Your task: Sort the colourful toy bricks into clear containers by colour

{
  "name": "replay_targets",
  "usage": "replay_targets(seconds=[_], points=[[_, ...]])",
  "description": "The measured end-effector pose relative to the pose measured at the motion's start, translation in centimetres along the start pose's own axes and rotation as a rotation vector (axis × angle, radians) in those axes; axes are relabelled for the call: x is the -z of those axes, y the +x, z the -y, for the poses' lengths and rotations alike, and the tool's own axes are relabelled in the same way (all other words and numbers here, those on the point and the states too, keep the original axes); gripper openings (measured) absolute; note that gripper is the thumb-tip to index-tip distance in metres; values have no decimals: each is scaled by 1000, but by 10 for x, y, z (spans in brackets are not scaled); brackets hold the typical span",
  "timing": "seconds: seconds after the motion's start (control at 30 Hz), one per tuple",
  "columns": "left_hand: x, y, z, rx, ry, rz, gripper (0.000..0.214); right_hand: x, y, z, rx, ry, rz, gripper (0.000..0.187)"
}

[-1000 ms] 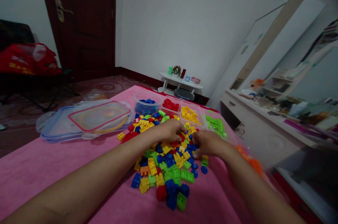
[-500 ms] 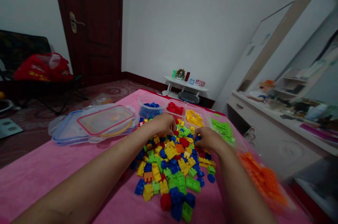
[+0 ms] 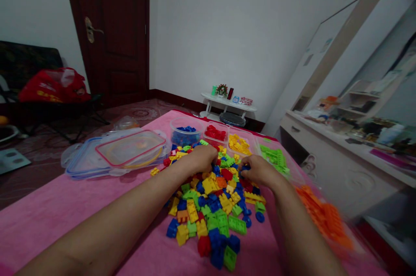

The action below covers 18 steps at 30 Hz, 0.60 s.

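Observation:
A mixed heap of plastic building blocks in red, yellow, blue, green and orange covers the middle of the pink cloth. At its far side my left hand reaches in with fingers curled down; the fingertips, and anything in them, are hidden. To the right of it, my right hand is closed at the heap's edge, thumb and fingers around a blue block. Behind the hands stand clear containers of sorted blocks: blue, red, yellow and green.
Clear lids lie stacked at the left of the table. Orange blocks fill a container at the near right, beside my forearm. A white dresser stands along the right; a low white shelf is by the far wall.
My left hand has shifted slightly right and curled more over the blocks. The right hand stays in nearly the same spot, with a blue block showing between its fingers.

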<state>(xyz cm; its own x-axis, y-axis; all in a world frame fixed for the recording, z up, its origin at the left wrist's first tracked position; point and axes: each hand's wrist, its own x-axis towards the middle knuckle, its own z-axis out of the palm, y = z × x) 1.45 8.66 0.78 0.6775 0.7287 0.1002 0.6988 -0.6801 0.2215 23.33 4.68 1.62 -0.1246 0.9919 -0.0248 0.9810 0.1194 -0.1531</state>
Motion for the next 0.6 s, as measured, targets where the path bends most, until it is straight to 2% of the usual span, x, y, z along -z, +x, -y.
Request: replay_targets(seconds=[0.13,0.2,0.27,0.4,0.5,0.6], points=[[2,8,6,13,-292,-85,29,14,-2,2,84,98,-125,23],[3,9,7,1,-354,-98,34,20,-3,7,101,152,-201,23],[3,7,6,-50,-340,-46,35,24,-5,12,96,197,-250,24],[0,0,2,-107,-175,97,32,26,-6,20,87,263,-287,25],[-6,-2,-2,-91,-128,83,30,24,-6,21,80,319,-290,25],[-10,1,-4,-45,-192,39,28,22,-5,21,82,378,-287,24]])
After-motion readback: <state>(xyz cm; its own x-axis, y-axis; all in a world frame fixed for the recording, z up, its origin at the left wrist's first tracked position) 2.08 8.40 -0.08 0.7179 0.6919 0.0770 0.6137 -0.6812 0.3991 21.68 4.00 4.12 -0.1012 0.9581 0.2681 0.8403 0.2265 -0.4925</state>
